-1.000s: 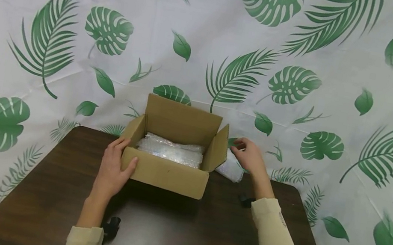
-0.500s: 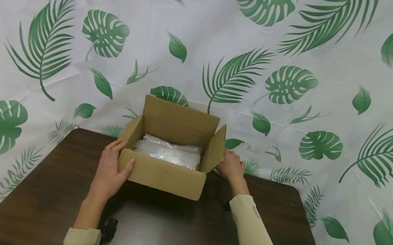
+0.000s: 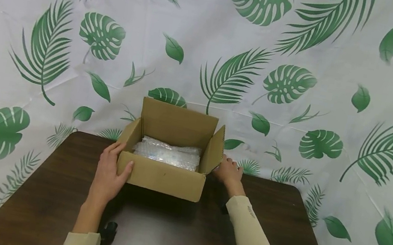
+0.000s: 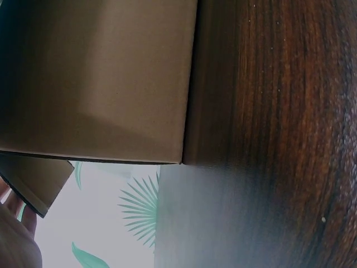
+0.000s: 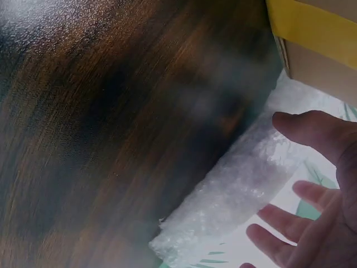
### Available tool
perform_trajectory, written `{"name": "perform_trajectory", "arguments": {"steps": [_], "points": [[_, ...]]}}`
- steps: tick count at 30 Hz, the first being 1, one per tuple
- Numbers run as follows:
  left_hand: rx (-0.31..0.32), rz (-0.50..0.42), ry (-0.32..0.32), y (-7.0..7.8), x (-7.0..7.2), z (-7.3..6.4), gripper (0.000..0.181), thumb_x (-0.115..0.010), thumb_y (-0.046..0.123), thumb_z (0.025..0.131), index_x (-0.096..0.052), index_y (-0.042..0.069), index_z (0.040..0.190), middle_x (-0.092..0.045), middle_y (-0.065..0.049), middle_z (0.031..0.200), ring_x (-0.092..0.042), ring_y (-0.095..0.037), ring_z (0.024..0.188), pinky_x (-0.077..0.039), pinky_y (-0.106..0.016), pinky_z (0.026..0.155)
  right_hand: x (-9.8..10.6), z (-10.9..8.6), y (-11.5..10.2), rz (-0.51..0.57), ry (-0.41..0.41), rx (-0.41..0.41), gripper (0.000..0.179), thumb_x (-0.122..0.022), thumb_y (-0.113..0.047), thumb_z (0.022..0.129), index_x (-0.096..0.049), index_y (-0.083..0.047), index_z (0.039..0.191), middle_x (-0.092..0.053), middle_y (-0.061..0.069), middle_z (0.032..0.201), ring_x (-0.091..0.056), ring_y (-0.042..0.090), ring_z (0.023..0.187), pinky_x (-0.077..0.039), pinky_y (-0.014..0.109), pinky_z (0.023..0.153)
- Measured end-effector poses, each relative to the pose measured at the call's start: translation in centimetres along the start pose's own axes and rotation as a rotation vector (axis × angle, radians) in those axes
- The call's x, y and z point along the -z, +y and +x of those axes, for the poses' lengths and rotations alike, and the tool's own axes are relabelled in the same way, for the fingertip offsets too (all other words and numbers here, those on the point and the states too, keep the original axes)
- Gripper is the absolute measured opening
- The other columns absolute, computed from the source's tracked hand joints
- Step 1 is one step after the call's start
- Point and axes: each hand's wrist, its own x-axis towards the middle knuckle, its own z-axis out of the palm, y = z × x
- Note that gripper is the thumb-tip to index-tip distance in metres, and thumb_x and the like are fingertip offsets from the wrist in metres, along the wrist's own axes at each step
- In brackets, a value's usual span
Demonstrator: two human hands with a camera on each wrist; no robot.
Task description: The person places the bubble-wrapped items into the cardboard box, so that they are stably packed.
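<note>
An open cardboard box [image 3: 165,180] stands at the back of the table with its flaps raised or folded out. Clear bubble wrap [image 3: 168,153] lies inside it. My left hand [image 3: 109,175] grips the box's front left corner, thumb on the front flap and fingers along the left flap. Beyond the right flap is my right hand [image 3: 229,172], partly covered by that flap. In the right wrist view its thumb and fingers are spread apart around a second bubble-wrapped piece [image 5: 234,184], which lies beside the box; the thumb overlaps it there. The head view mostly hides this piece.
A dark wooden table [image 3: 157,237] carries everything. Close behind it hangs a white leaf-print cloth [image 3: 203,32]. Yellow tape [image 5: 318,28] runs along the box's side. Black wrist cameras sit under both forearms, such as the left camera [image 3: 109,231].
My right hand has come down and left, from above the loose bubble-wrapped piece to beside the box's right flap. My left hand has kept its place on the box.
</note>
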Motion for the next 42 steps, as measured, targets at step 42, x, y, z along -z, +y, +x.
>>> {"name": "perform_trajectory", "arguments": {"steps": [42], "points": [[0.001, 0.011, 0.003, -0.3, -0.3, 0.1, 0.067, -0.069, 0.03, 0.101, -0.043, 0.009, 0.159, -0.04, -0.022, 0.163, -0.042, -0.046, 0.145, -0.034, -0.067, 0.115, 0.2, -1.2, 2.9, 0.018, 0.073, -0.045, 0.067, -0.081, -0.043, 0.086, -0.055, -0.003, 0.133, -0.064, 0.024, 0.134, -0.065, 0.047, 0.125, -0.04, 0.079, 0.107]]}}
